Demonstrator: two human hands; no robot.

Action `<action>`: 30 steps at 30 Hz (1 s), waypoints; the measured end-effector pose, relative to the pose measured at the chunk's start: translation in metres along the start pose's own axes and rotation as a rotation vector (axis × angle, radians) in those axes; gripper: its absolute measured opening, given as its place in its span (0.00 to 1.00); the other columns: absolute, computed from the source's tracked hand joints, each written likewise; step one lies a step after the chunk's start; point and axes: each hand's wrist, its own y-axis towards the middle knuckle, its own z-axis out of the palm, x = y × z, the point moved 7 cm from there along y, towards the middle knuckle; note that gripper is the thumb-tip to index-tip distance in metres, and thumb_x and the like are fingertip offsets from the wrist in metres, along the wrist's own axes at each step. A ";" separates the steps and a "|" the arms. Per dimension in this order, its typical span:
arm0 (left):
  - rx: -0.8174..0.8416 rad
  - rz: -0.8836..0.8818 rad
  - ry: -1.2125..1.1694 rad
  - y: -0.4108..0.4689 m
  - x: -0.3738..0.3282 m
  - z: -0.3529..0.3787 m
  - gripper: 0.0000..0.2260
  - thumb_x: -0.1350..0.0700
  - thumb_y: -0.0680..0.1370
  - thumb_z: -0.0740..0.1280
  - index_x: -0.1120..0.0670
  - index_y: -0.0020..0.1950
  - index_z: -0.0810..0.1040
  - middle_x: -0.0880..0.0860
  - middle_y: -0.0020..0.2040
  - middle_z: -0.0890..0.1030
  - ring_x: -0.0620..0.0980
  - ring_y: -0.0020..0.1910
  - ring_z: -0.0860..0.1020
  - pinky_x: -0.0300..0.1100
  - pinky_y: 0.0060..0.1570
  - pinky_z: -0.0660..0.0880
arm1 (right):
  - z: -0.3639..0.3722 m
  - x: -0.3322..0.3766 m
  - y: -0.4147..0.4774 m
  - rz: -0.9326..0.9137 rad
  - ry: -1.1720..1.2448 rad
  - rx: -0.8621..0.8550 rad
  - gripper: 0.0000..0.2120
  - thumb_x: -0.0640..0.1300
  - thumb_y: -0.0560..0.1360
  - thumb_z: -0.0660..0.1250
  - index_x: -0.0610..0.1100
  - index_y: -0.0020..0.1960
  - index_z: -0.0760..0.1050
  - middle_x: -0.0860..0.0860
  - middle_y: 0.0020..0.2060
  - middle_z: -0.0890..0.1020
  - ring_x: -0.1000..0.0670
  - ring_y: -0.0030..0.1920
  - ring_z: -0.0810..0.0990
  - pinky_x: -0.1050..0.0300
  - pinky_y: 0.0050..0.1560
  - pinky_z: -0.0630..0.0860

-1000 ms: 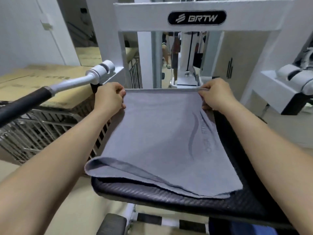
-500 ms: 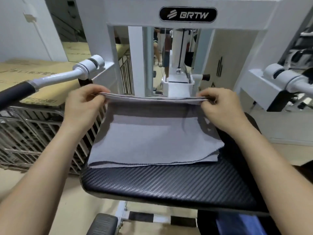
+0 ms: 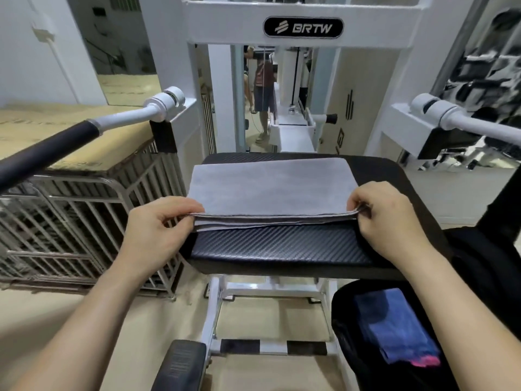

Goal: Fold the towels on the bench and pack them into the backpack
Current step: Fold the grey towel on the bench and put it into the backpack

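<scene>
1. Grey rectangular cloth towel (image 3: 270,187): folded into several layers, flat on the black carbon-weave padded bench (image 3: 276,246). Loose layered edges toward the person, fold line on the far side. Bare pad showing along the near edge and to the right.
2. Left hand (image 3: 158,227) pinching the stack's near left corner, and right hand (image 3: 386,218) pinching the near right corner. Both clamped on the towel, fingers curled round the edge.
3. Likely reason for the two-corner grip: to hold the loose edges in line and the cloth taut, and to stop layers sliding on the slick pad.
4. Probable step: squaring the edges after a fold, ahead of another fold or a lift. Not yet packed.
5. Black fabric backpack (image 3: 341,348) open below the bench's near right corner, mouth up, just under the right arm. Looks placed for a short drop from bench to bag. Blue folded towel (image 3: 394,328) already inside. Something pink at its lower end, cannot tell what.
6. Further out:
   - White steel machine frame with BRTW badge (image 3: 303,27) behind the bench.
   - White lever with black grip (image 3: 84,134) at left and plain white lever (image 3: 439,114) at right, both apart from the towel.
   - Metal wire cage (image 3: 84,215) at left, under tan cardboard boxes (image 3: 121,145).
</scene>
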 end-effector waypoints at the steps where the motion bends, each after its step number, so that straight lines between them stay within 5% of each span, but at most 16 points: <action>1: 0.010 0.009 0.015 -0.002 0.001 0.000 0.17 0.68 0.70 0.69 0.44 0.44 0.83 0.33 0.50 0.81 0.35 0.50 0.80 0.33 0.58 0.72 | 0.002 0.000 -0.003 0.004 -0.011 0.014 0.13 0.25 0.65 0.65 0.42 0.39 0.77 0.48 0.38 0.79 0.43 0.45 0.75 0.55 0.42 0.67; 4: 0.045 0.053 0.067 -0.008 -0.003 0.001 0.10 0.62 0.70 0.69 0.50 0.46 0.86 0.29 0.49 0.80 0.37 0.53 0.79 0.34 0.59 0.72 | 0.003 0.002 -0.007 0.031 -0.013 0.074 0.12 0.28 0.67 0.64 0.43 0.40 0.78 0.48 0.40 0.80 0.43 0.45 0.77 0.51 0.45 0.73; 8: 0.231 0.007 0.182 -0.008 -0.014 -0.005 0.11 0.52 0.69 0.64 0.44 0.46 0.85 0.43 0.47 0.79 0.42 0.52 0.74 0.34 0.54 0.68 | -0.013 0.009 0.003 0.160 -0.022 0.141 0.12 0.36 0.71 0.60 0.46 0.40 0.82 0.51 0.42 0.84 0.44 0.48 0.79 0.49 0.54 0.75; 11: 0.247 -0.033 0.152 0.017 -0.036 0.000 0.12 0.49 0.72 0.62 0.45 0.48 0.84 0.45 0.46 0.78 0.43 0.51 0.72 0.38 0.50 0.67 | -0.017 0.041 0.028 0.133 -0.018 0.074 0.13 0.41 0.75 0.60 0.47 0.52 0.82 0.48 0.52 0.84 0.42 0.55 0.79 0.48 0.54 0.75; 13: 0.223 0.067 0.226 0.043 -0.054 0.024 0.15 0.49 0.75 0.59 0.49 0.56 0.83 0.48 0.56 0.80 0.48 0.58 0.74 0.44 0.58 0.69 | 0.013 0.074 0.050 0.050 0.012 0.171 0.17 0.46 0.78 0.58 0.46 0.65 0.75 0.46 0.65 0.77 0.43 0.66 0.73 0.48 0.62 0.71; 16: 0.422 0.102 0.590 0.057 -0.037 0.085 0.23 0.45 0.81 0.53 0.50 0.75 0.64 0.54 0.76 0.64 0.54 0.75 0.60 0.53 0.72 0.59 | 0.080 0.107 0.065 -0.082 -0.075 0.406 0.26 0.57 0.81 0.51 0.49 0.76 0.59 0.47 0.76 0.61 0.46 0.76 0.58 0.42 0.72 0.60; 20: 0.512 -0.111 0.758 0.055 0.010 0.098 0.30 0.38 0.80 0.46 0.51 0.79 0.47 0.56 0.80 0.47 0.54 0.79 0.46 0.54 0.76 0.48 | 0.103 0.067 0.064 0.042 -0.179 0.551 0.31 0.67 0.78 0.43 0.58 0.78 0.46 0.52 0.79 0.46 0.49 0.79 0.44 0.41 0.76 0.45; 22: 0.436 -0.223 0.677 0.055 0.017 0.089 0.31 0.39 0.81 0.48 0.55 0.79 0.49 0.59 0.79 0.49 0.57 0.78 0.48 0.53 0.75 0.50 | 0.092 0.041 0.062 0.149 -0.207 0.532 0.34 0.70 0.76 0.41 0.58 0.78 0.44 0.51 0.79 0.45 0.48 0.79 0.42 0.41 0.76 0.44; 25: 0.253 -0.440 0.488 0.054 0.031 0.065 0.28 0.42 0.80 0.55 0.60 0.72 0.62 0.62 0.71 0.67 0.64 0.69 0.65 0.54 0.66 0.64 | 0.078 0.009 0.056 0.343 -0.188 0.494 0.38 0.71 0.75 0.42 0.54 0.79 0.43 0.46 0.79 0.46 0.45 0.79 0.45 0.40 0.75 0.47; 28: 0.121 -0.540 0.392 0.052 0.041 0.042 0.24 0.38 0.74 0.65 0.57 0.57 0.77 0.59 0.55 0.81 0.62 0.55 0.77 0.50 0.49 0.71 | 0.061 -0.003 0.057 0.459 -0.175 0.398 0.43 0.70 0.75 0.51 0.44 0.79 0.48 0.41 0.76 0.59 0.39 0.75 0.58 0.42 0.70 0.60; 30: 0.046 -0.517 0.387 0.053 0.038 0.033 0.23 0.36 0.69 0.68 0.53 0.52 0.81 0.55 0.50 0.83 0.59 0.52 0.79 0.48 0.48 0.74 | 0.047 -0.006 0.063 0.492 -0.101 0.324 0.41 0.66 0.74 0.62 0.41 0.75 0.57 0.41 0.70 0.69 0.38 0.70 0.66 0.43 0.64 0.67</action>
